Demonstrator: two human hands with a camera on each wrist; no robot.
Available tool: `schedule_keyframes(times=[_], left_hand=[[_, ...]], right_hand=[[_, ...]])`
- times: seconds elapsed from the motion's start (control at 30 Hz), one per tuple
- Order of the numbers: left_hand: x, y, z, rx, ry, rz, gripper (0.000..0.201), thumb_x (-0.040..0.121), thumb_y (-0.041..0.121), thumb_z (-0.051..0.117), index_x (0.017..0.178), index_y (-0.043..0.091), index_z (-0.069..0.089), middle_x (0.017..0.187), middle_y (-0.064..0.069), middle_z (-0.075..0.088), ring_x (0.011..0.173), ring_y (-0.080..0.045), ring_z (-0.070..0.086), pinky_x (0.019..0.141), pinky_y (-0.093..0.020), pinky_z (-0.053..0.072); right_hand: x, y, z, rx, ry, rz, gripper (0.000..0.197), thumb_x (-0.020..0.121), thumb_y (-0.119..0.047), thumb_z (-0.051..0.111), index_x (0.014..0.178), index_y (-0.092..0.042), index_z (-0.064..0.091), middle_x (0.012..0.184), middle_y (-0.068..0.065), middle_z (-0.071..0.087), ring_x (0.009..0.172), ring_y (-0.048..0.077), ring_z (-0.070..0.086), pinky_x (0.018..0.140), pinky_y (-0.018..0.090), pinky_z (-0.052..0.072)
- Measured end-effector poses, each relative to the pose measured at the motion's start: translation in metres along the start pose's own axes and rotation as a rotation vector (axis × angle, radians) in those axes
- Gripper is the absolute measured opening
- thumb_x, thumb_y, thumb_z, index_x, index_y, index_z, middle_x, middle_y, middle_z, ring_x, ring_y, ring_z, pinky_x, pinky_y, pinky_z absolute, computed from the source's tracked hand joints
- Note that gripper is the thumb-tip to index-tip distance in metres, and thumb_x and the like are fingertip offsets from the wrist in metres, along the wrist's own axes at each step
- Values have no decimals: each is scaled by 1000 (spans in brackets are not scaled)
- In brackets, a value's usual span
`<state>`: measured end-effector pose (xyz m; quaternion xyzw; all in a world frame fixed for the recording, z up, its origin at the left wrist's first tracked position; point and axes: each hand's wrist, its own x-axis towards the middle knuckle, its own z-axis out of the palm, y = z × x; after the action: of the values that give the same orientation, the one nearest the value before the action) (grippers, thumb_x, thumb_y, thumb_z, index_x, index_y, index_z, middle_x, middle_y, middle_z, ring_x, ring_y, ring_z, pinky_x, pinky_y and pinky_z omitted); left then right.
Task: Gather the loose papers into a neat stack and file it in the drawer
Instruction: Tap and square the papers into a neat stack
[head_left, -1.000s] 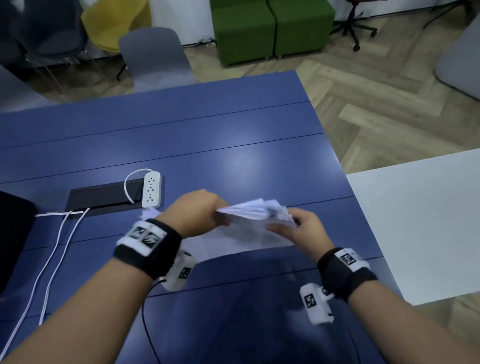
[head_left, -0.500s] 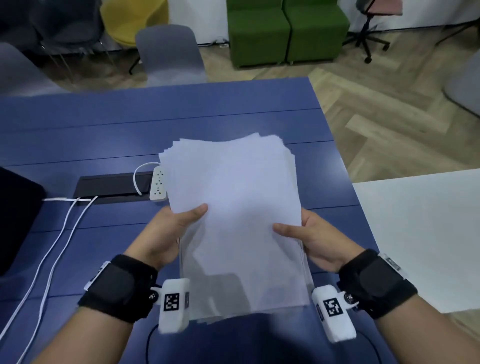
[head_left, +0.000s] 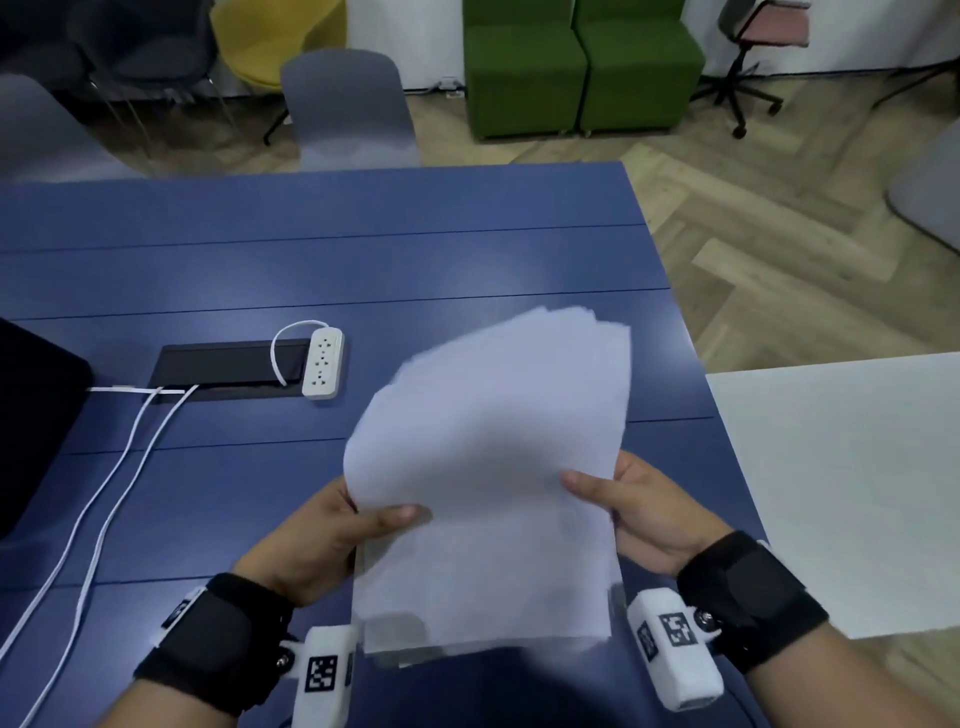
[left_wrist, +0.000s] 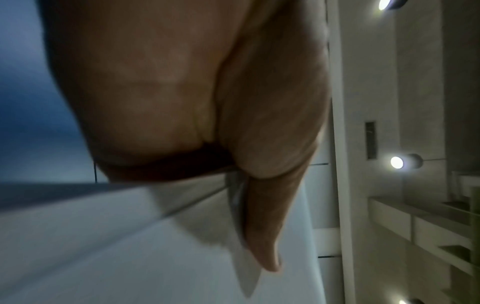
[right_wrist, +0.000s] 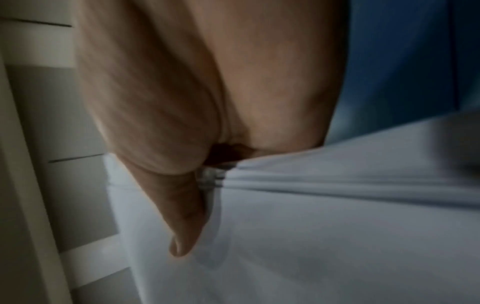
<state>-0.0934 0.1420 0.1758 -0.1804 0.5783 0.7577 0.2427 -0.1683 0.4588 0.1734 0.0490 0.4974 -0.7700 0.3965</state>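
Nearest the person, the left hand (head_left: 317, 540) and the right hand (head_left: 647, 512) each grip one long side of a sheaf of white loose papers (head_left: 493, 467), thumbs laid on top and the other fingers hidden beneath. The wrist views confirm both pinches: the left thumb (left_wrist: 265, 226) and the right thumb (right_wrist: 187, 216) press flat on the top sheet, with the layered sheet edges showing just beside them. The sheaf is held up off the dark blue table (head_left: 363, 249), between the two hands, its far end leaning toward the right-hand side and the sheet corners there fanned out of line. Holding both sides at once probably lets the person keep the sheets together while squaring them (the stack does not look neat yet).

Beyond the left hand, a white power strip (head_left: 323, 369) lies beside a black cable hatch (head_left: 228, 369) set into the table, with white cables (head_left: 104, 499) trailing back toward the person. To the right of the right hand stands a white table (head_left: 841, 467). No drawer is in view, so filing seems some way off.
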Motion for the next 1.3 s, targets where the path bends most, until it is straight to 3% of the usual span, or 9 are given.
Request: schedule_keyframes(times=[0.1,0.33,0.6,0.7,0.77,0.87,0.97,1.13,1.3], left_hand=[[-1,3,-1,-24,37,47,45,83,-3,67,128,1,70,127,-15,77,116,-28,76,90,-28,63],[13,-4,28,137,184,126,28,106,12,61,133,11,70,125,-4,79,118,-26,75,103,-44,59],[34,-15,36,90,354,372,29,106,10,63,133,15,72,127,2,79,120,-14,74,102,-33,58],[49,-21,26,146,370,341,19,102,7,67,115,17,78,112,11,82,108,-1,74,104,-30,56],[61,-31,20,213,366,244,17,101,6,69,113,18,76,100,19,82,97,6,73,101,-34,56],[72,-47,13,326,321,242,36,93,5,81,120,24,68,105,21,81,100,5,72,90,-23,55],[70,-46,13,229,402,352,77,73,26,95,138,15,55,130,6,74,121,-6,69,93,-16,54],[49,-10,36,-74,459,584,89,80,46,81,145,0,42,132,-4,65,118,-5,67,98,-21,53],[46,18,55,-93,556,671,117,58,57,96,149,15,34,147,-10,51,125,-9,61,109,-29,51]], right_hand=[[-1,-3,0,-2,-12,2,37,99,-2,57,135,-1,66,137,20,68,123,35,68,99,41,58],[13,9,20,-142,275,-157,29,105,-3,55,131,-11,67,126,5,77,117,25,73,91,30,62],[16,28,39,-470,499,-474,25,101,-11,66,107,-35,70,102,-31,77,100,-11,70,86,13,54],[30,57,15,-618,582,-443,27,90,-8,80,102,-31,71,105,-13,78,86,-26,63,88,17,50],[37,77,-1,-694,596,-134,52,81,-48,86,121,-20,69,120,1,74,82,-18,64,88,18,47],[42,88,-10,-610,571,-142,32,83,-33,88,110,-25,72,102,-16,77,88,-2,68,89,31,57],[40,75,-4,-654,512,-284,43,85,-4,84,97,-41,66,91,-35,73,90,-24,63,89,11,51],[42,71,-9,-662,491,-311,33,87,-12,84,89,-41,69,93,-25,72,81,-25,63,80,10,49],[37,78,-15,-625,422,-313,35,85,-5,83,92,-38,74,91,-33,76,87,-13,70,86,12,54]])
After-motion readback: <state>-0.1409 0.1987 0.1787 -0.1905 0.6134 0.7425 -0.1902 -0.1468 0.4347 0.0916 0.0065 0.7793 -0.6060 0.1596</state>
